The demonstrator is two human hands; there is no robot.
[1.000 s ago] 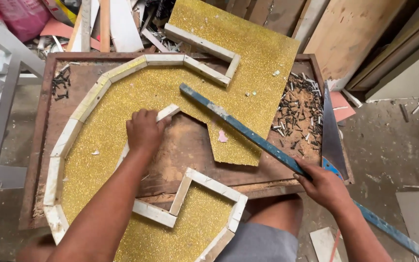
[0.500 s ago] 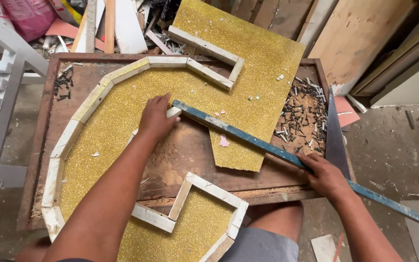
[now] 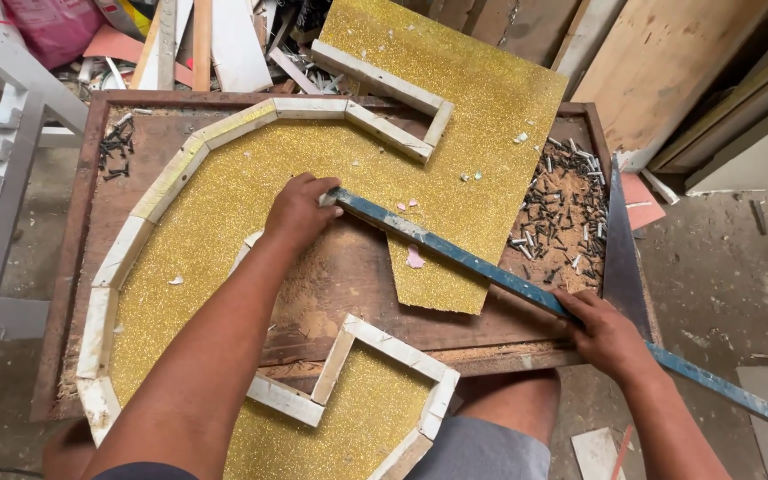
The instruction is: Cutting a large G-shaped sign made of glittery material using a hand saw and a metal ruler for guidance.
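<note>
**Both hands on the blue straightedge, over the gold sheet**

Head view. We look down on a brown wooden bench (image 3: 73,293), scuffed and dusted with sawdust. Across it lies a large gold glitter sheet (image 3: 251,204) cut to a curved letter-like shape, with short pale wooden strips (image 3: 171,178) lining its outline. The sheet runs from the far edge of the bench round the left side to the near edge, where its lower part overhangs.

A long blue straightedge (image 3: 482,267), its paint worn, lies diagonally from the middle of the bench out past the near right corner. Our left hand (image 3: 300,213) rests on its upper end near the bench centre, fingers curled down over the tip and pressing it to the surface; whether they wrap it fully we cannot tell. Our right hand (image 3: 606,333) sits at the near right edge of the bench, fingers closed on the straightedge where it leaves the board.

A heap of dark nails (image 3: 566,209) lies along the right edge, just beside the sheet. A smaller scatter of dark nails (image 3: 117,147) sits at the far left corner. A dark metal blade (image 3: 624,258) lies along the right edge, beside the larger heap.

Off the bench: a white frame (image 3: 11,169) to the left, timber offcuts (image 3: 215,44) beyond the far edge, and plywood boards (image 3: 668,62) to the far right. Grey shorts (image 3: 473,449) show below the near edge.
</note>
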